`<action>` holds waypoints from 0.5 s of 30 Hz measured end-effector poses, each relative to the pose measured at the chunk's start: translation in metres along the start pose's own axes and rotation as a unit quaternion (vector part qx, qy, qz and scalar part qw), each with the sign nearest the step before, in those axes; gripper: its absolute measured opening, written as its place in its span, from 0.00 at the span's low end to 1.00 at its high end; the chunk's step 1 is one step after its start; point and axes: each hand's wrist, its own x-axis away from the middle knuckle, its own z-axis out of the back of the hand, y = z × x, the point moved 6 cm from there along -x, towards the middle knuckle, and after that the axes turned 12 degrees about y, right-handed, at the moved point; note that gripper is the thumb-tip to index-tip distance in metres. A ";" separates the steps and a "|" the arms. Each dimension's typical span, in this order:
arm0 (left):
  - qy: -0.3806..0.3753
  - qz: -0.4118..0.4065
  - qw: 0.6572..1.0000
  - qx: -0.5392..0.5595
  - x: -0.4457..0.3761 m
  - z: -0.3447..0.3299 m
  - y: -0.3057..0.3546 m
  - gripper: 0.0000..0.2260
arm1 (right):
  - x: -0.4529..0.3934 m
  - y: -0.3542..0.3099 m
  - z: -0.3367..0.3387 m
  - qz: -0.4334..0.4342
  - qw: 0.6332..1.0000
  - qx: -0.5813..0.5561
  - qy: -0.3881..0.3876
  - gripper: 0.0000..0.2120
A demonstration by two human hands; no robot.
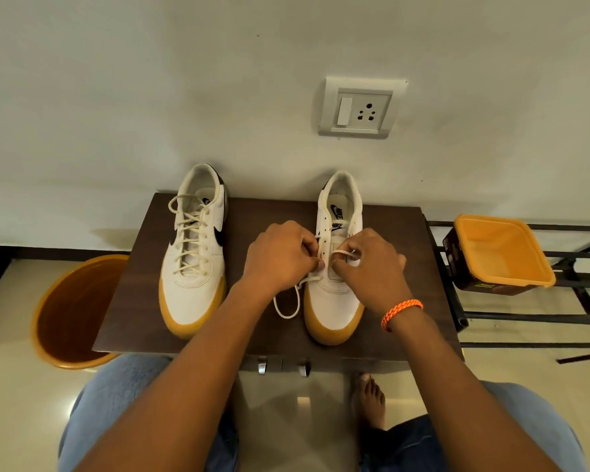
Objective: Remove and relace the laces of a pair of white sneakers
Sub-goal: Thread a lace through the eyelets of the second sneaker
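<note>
Two white sneakers with gum soles stand toe-toward-me on a dark wooden table [395,233]. The left sneaker [193,287] is fully laced with a cream lace. The right sneaker [334,301] has most eyelets bare; its cream lace [286,301] runs through the lowest eyelets and loops onto the table beside the toe. My left hand [280,257] pinches the lace at the shoe's left eyelet row. My right hand [372,264], with an orange bracelet at the wrist, pinches a lace loop over the tongue.
An orange bucket [72,311] stands on the floor at the left. An orange-lidded tub [501,253] sits on a black metal rack [525,318] at the right. A wall socket [358,110] is behind the table. My knees and a bare foot [372,400] are below the table edge.
</note>
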 end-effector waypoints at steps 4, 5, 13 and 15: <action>0.001 0.005 0.994 0.107 -0.003 0.007 0.000 0.04 | 0.003 -0.004 -0.001 0.049 0.997 0.064 -0.013 0.04; 0.005 0.016 0.985 0.172 -0.004 0.013 0.001 0.03 | 0.004 -0.005 -0.002 0.062 0.995 0.080 -0.014 0.04; 0.085 0.056 0.911 0.400 -0.011 0.043 -0.002 0.03 | 0.004 -0.008 0.002 0.071 0.995 0.074 -0.002 0.03; 0.050 0.028 0.967 0.248 -0.010 0.028 -0.004 0.05 | 0.004 -0.008 0.003 0.056 0.997 0.053 -0.002 0.03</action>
